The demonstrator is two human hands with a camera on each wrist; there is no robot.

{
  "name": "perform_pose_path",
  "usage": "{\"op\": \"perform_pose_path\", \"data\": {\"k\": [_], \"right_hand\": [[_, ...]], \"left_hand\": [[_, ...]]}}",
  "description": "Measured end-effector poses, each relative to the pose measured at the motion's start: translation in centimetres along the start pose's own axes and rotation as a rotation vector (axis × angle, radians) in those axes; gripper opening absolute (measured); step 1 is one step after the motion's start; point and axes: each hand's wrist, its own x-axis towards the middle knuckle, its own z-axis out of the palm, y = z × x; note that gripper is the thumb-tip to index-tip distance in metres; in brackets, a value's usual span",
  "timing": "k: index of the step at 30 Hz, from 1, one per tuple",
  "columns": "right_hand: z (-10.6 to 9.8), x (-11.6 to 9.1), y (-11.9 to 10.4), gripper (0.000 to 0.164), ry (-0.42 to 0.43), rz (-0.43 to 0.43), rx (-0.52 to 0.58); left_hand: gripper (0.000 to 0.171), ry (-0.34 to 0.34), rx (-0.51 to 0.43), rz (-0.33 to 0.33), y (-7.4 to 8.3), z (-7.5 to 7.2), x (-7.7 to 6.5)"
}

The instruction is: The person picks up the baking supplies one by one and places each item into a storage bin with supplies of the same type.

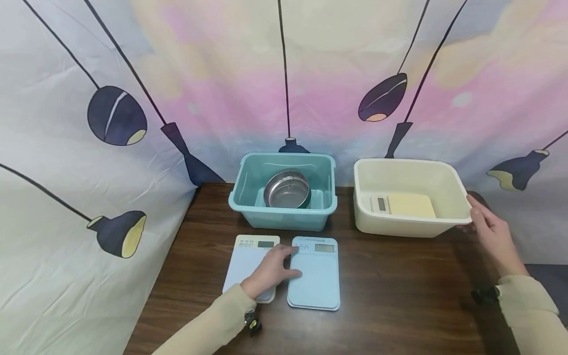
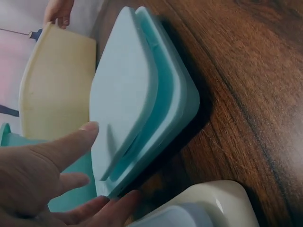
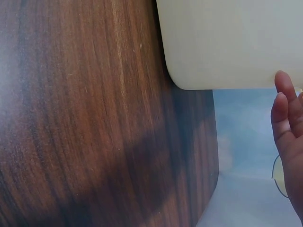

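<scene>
My left hand (image 1: 275,268) reaches over the left edge of a light blue kitchen scale (image 1: 316,281), thumb and fingers spread apart. In the left wrist view one fingertip (image 2: 90,126) is close over its top plate. Under my left wrist lies a second kitchen scale (image 1: 244,268), with a cream body and pale plate, partly hidden. At the right end of a cream plastic basin (image 1: 399,227), my right hand (image 1: 492,229) touches the outside by the rim with extended fingers. Inside that basin is a cream kitchen scale (image 1: 410,204) with a small display.
A teal plastic basin (image 1: 284,219) stands at the back, left of the cream one, with round metal sieves (image 1: 288,192) inside. Both basins are close to a printed cloth backdrop (image 1: 248,88). Dark wooden tabletop (image 1: 390,296) extends in front of them.
</scene>
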Motion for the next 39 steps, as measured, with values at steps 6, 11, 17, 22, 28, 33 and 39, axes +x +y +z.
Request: {"op": "perform_pose_path", "data": {"k": [6,11,17,22,28,33,39], "right_hand": [[0.1,0.0,-0.2,0.05,-0.008,0.024,-0.022],[-0.1,0.2,-0.2,0.05,-0.009,0.039,-0.055],[-0.2,0.3,-0.5,0.051,-0.013,0.062,-0.022],[-0.1,0.3,-0.7,0.051,-0.005,0.062,-0.042],[-0.1,0.2,-0.5,0.05,0.0,0.042,-0.046],[0.1,0.2,-0.3,0.05,0.004,0.028,-0.029],[0.0,0.0,-0.3,0.05,-0.003,0.051,-0.049]], "left_hand": [[0.068,-0.024,0.01,-0.024,0.1,0.3,0.3],[0.061,-0.039,0.022,-0.01,0.3,0.5,0.8],[0.045,-0.043,-0.031,-0.035,1.1,1.1,1.2],[0.041,-0.027,-0.023,-0.047,1.4,1.9,1.3],[0.044,-0.001,0.098,0.008,1.4,2.5,1.3],[0.071,0.019,0.105,-0.015,1.6,2.3,1.7],[0.1,-0.039,0.09,-0.024,1.8,1.7,2.9]]}}
